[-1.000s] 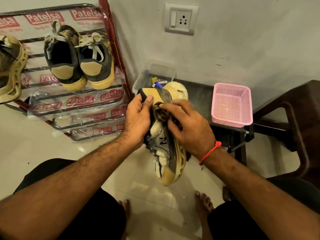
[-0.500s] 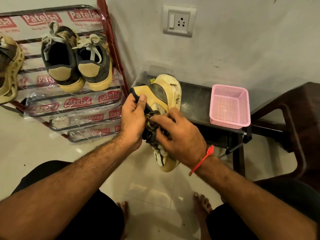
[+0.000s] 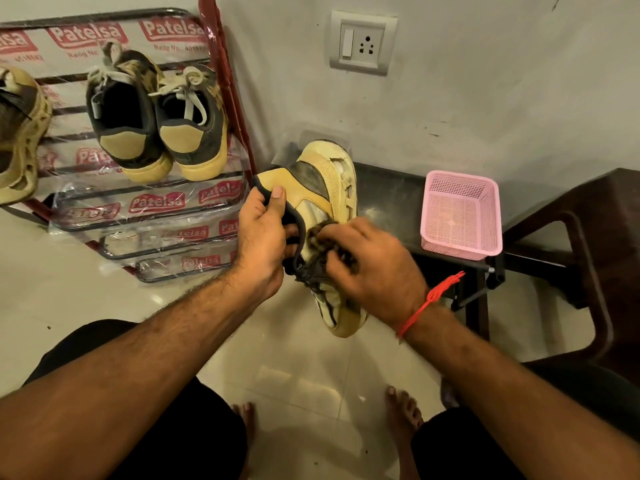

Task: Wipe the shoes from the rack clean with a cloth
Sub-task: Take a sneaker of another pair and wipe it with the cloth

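Far left, a tan perforated shoe (image 3: pixel 15 140) sat at the left edge of the rack (image 3: pixel 221 98), cut off by the frame. Beside it on the same upper rung, a pair of dark-and-tan lace-up shoes (image 3: pixel 156 116) stood heels outward, touching each other, near the rack's red right post. The lower rungs were wrapped in clear plastic printed "Patelsa".

Centre: the left hand (image 3: pixel 263 244) gripped a tan sneaker (image 3: pixel 325 188) by its dark collar, thumb on the heel, fingers curled inside the opening. The sneaker was held in the air in front of the rack's right side and the left end of the dark bench (image 3: pixel 388 188), heel up, toe pointing down toward the tiled floor (image 3: pixel 69 278). The right hand (image 3: pixel 374 268) — a red thread (image 3: pixel 429 303) at the wrist — was closed on a dark bunched cloth (image 3: pixel 322 237), pressing it against the sneaker's side near the laces; the hand was blurred.

Behind the sneaker, a clear container (image 3: pixel 311 140) stood at the bench's left end against the wall; contents hidden.

Right: a pink mesh basket (image 3: pixel 460 216) sat on the bench's right end — nothing visible inside. A dark brown chair (image 3: pixel 595 244) stood just beyond. A switch and socket plate (image 3: pixel 362 43) sat on the wall above.
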{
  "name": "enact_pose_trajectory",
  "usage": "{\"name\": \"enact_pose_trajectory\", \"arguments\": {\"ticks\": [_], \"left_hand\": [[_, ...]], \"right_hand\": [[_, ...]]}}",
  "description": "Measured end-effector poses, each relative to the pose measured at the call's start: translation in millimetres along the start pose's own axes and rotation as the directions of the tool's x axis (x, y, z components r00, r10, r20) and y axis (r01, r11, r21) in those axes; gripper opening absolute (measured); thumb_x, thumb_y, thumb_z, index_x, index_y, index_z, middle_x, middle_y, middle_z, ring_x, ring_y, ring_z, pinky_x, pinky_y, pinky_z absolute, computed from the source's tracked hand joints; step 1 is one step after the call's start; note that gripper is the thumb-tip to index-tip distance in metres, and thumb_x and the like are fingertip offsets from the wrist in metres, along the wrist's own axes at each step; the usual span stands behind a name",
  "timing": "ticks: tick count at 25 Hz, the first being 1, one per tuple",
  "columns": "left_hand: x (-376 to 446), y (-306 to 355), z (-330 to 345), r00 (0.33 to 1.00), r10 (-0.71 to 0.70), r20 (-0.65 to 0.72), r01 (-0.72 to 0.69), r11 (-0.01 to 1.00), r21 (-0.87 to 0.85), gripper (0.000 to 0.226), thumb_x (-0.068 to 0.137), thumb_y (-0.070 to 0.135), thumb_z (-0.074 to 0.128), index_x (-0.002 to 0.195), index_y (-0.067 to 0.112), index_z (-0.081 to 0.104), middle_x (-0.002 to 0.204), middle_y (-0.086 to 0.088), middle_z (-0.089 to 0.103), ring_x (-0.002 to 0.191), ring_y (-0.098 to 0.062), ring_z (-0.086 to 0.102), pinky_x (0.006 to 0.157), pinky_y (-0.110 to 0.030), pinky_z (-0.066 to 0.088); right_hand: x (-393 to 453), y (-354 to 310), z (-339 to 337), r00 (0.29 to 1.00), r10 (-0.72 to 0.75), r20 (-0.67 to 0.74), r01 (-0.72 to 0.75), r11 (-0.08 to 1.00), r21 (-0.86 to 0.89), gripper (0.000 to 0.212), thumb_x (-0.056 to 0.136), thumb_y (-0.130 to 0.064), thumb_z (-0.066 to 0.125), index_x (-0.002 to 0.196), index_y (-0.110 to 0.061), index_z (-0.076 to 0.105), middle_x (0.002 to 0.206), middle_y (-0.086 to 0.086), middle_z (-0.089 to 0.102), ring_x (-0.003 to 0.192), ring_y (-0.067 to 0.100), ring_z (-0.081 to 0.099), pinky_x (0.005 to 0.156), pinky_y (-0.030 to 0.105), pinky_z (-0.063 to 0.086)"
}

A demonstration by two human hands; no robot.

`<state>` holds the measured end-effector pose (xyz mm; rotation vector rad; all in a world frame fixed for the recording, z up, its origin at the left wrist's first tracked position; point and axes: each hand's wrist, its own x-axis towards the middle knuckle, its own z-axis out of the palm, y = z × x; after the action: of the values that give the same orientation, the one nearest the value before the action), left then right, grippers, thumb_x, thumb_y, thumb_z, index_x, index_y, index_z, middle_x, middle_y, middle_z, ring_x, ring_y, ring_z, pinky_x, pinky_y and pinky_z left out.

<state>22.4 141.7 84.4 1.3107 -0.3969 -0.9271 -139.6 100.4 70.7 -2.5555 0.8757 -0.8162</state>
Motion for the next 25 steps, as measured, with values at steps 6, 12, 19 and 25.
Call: {"name": "enact_pose_trajectory", "arguments": {"ticks": [6,12,19,25], "left_hand": [[2.2,0.7,-0.6,0.999,-0.015,-0.034,0.014,1.0,-0.012,0.024,0.11,0.026,0.043,0.124,0.019,0.061,0.101,0.0,0.075,0.079,-0.016,0.072,0.075,-0.043,0.055],[0.0,-1.9,-1.0,1.0,0.003,-0.017,-0.003,1.0,-0.012,0.026,0.11,0.023,0.043,0.126,0.015,0.062,0.119,-0.01,0.073,0.112,-0.029,0.07,0.099,-0.051,0.056],[-5.2,-2.5,1.8,1.0,-0.003,0.016,0.002,0.999,0.04,0.027,0.11,0.026,0.043,0.13,0.017,0.059,0.111,-0.005,0.075,0.095,-0.022,0.073,0.077,-0.041,0.061],[-3.3,-2.4,3.7,0.996,-0.089,0.024,0.09,0.996,-0.008,0.021,0.11,0.028,0.043,0.119,0.022,0.061,0.099,-0.001,0.073,0.078,-0.017,0.07,0.072,-0.039,0.055]], "right_hand": [[3.6,9.2,-1.0,0.996,0.085,-0.006,-0.084,0.995,0.054,0.032,0.095,-0.03,0.054,0.123,-0.017,0.064,0.106,0.007,0.065,0.093,0.022,0.063,0.078,0.038,0.059],[3.1,3.7,3.4,0.999,0.038,-0.035,-0.034,0.995,0.091,0.032,0.094,-0.031,0.053,0.12,-0.016,0.065,0.106,0.005,0.066,0.092,0.02,0.063,0.079,0.035,0.058],[1.4,1.3,4.4,1.0,-0.028,-0.008,0.028,0.999,0.033,0.032,0.096,-0.032,0.051,0.121,-0.018,0.063,0.107,0.004,0.063,0.088,0.018,0.062,0.071,0.032,0.057],[10.5,28.3,1.3,0.903,0.429,0.016,-0.374,0.768,0.519,0.018,0.098,-0.017,0.06,0.115,-0.021,0.064,0.103,0.003,0.068,0.092,0.013,0.067,0.078,0.032,0.058]]}}
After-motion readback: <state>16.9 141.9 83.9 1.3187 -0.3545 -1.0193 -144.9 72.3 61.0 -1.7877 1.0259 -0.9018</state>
